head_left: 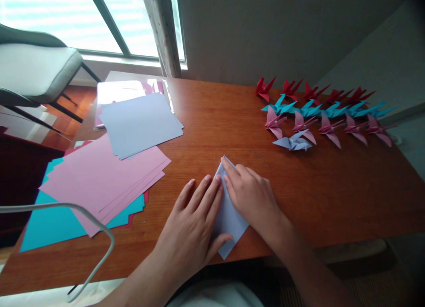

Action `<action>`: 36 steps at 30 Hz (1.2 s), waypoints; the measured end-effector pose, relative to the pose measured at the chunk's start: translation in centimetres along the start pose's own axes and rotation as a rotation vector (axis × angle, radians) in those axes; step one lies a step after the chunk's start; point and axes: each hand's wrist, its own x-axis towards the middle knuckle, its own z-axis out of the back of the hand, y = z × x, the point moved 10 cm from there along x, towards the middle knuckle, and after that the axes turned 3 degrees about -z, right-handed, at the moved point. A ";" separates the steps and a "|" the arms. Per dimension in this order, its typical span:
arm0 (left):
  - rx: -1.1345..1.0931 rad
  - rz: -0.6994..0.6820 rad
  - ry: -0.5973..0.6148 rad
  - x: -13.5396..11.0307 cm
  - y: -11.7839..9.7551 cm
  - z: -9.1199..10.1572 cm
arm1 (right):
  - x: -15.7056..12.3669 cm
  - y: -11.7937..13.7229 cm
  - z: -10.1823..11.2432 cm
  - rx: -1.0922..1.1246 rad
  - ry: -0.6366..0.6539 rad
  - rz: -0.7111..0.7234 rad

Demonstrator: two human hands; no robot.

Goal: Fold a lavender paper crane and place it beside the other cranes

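A pale lavender sheet of origami paper [230, 218], folded to a narrow kite-like shape, lies at the table's front edge with its sharp tip pointing away from me. My left hand [195, 218] rests flat over its left side, fingers stretched out and thumb spread across the lower part. At the upper right, my right hand [250, 189] is closed on the folded paper near the tip, its index finger pressing the edge and the other fingers curled. Both hands cover much of the paper, so its creases are partly hidden.
Loose lavender sheets [142, 125], pink sheets [106, 178] and blue sheets [56, 223] lie to the left. Rows of red cranes [312, 93], blue cranes [308, 108] and pink cranes [328, 129], plus one lavender crane [295, 141], stand at right. A white cable [106, 229] arcs at lower left.
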 end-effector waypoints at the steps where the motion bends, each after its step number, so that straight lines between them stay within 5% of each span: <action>1: 0.004 0.002 0.002 0.0 0.0 0.0 | 0.1 0.0 0.0 -0.005 0.017 -0.007; 19: 0.007 0.002 0.025 0.1 0.0 0.0 | 0.2 -0.5 -0.1 0.062 0.059 -0.032; 27: -0.002 0.040 0.039 0.0 0.2 -0.1 | 3.2 -1.3 0.9 0.105 0.150 -0.028; 36: 0.009 0.050 0.069 0.1 0.2 -0.2 | 5.9 -2.3 1.7 0.059 0.103 -0.023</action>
